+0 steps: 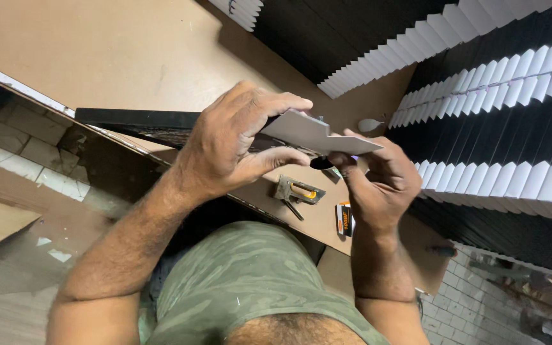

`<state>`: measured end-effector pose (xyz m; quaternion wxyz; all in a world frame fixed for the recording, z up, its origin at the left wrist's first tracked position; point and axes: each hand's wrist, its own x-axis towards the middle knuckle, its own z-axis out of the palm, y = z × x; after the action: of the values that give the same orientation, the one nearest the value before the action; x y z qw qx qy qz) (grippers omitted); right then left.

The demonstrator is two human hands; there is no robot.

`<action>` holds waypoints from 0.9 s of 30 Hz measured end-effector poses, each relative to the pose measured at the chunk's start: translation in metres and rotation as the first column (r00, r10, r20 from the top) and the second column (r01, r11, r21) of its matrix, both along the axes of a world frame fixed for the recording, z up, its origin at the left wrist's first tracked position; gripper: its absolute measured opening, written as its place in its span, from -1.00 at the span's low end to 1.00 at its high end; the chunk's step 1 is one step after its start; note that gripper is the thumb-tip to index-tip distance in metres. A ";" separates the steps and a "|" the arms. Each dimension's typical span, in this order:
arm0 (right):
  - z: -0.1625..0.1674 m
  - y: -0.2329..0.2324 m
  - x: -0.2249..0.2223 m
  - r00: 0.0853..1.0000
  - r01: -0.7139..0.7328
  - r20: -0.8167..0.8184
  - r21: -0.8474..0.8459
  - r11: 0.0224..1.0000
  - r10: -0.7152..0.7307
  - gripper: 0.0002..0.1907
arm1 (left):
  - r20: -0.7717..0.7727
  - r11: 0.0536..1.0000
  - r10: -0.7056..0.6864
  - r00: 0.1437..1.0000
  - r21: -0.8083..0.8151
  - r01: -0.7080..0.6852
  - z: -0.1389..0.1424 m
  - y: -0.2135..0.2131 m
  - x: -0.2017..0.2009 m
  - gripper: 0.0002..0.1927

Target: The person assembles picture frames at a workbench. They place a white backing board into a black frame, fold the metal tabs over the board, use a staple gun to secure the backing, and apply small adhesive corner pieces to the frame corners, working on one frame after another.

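The left hand (228,144) grips one end of a flat grey piece of card with a stepped edge (317,134), fingers curled over its top and the thumb pressing from below. The right hand (378,182) holds the other end of the same card, pinching it from under, and it seems to hold also a small dark object (321,163) between the fingers, but this part is too hidden to tell what it is. The card is in the air above the brown board table (129,57), tilted a little.

On the table, just below the hands, lies a metal staple gun with an orange handle part (298,190). Near it, beside the right wrist, stands a small black and orange box (344,219). A long black frame bar (135,119) lies behind the left hand. To the right, rows of black and white pieces (512,83) are stacked overlapping like scales
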<state>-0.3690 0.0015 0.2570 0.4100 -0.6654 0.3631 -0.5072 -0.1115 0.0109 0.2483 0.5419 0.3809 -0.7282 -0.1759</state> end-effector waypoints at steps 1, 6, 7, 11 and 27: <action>-0.003 -0.002 0.005 1.000 -0.012 -0.022 -0.013 1.000 0.012 -0.72 | -0.003 1.000 0.015 1.000 0.015 -0.015 -0.002 0.002 0.000 -0.41; -0.004 -0.001 0.015 0.998 -0.015 -0.061 -0.048 0.999 0.012 -0.76 | -0.044 0.999 0.042 0.998 -0.024 -0.043 -0.009 0.005 0.001 -0.42; -0.002 0.000 0.016 0.998 -0.014 -0.066 -0.033 0.999 0.011 -0.78 | -0.076 0.999 0.017 0.997 -0.041 -0.020 -0.010 0.005 0.002 -0.40; 0.002 0.002 0.018 0.996 -0.026 -0.084 -0.044 0.999 0.022 -0.82 | -0.153 0.995 -0.085 0.985 -0.066 0.076 -0.013 0.005 0.004 -0.39; 0.010 -0.017 0.011 0.943 -0.252 -0.228 -0.012 0.968 0.243 -0.89 | -0.032 0.997 -0.084 0.996 -0.001 0.084 0.006 0.022 0.002 -0.57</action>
<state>-0.3583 -0.0159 0.2667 0.4129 -0.7672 0.3101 -0.3805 -0.1093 0.0331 0.2543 0.5457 0.3473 -0.7346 -0.2048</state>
